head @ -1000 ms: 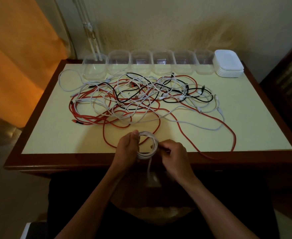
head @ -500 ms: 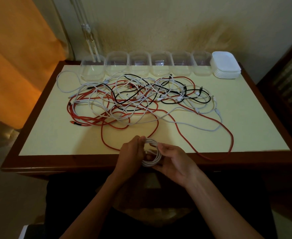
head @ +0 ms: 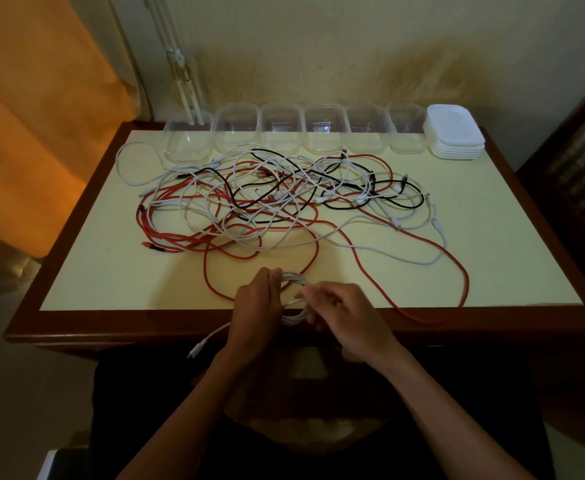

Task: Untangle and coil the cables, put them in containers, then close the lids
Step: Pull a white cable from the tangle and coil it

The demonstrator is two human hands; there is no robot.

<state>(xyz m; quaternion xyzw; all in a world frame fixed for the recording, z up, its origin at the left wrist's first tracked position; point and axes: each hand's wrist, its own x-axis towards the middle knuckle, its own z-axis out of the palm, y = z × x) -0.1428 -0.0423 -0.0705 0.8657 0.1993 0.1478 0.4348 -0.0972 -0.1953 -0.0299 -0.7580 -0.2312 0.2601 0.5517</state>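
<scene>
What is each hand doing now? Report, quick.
Left hand: grips the white cable coil.
Right hand: pinches a strand of the same coil.

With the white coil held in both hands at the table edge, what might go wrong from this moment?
1. The white coil is held by the left hand and right hand with its free end hanging loose below the table edge; the loops may spring open if the grip relaxes.
2. A red cable loops over the table's front edge and could slide off.
3. The tangled pile lies against the clear containers; pulling cables could shift them.
</scene>
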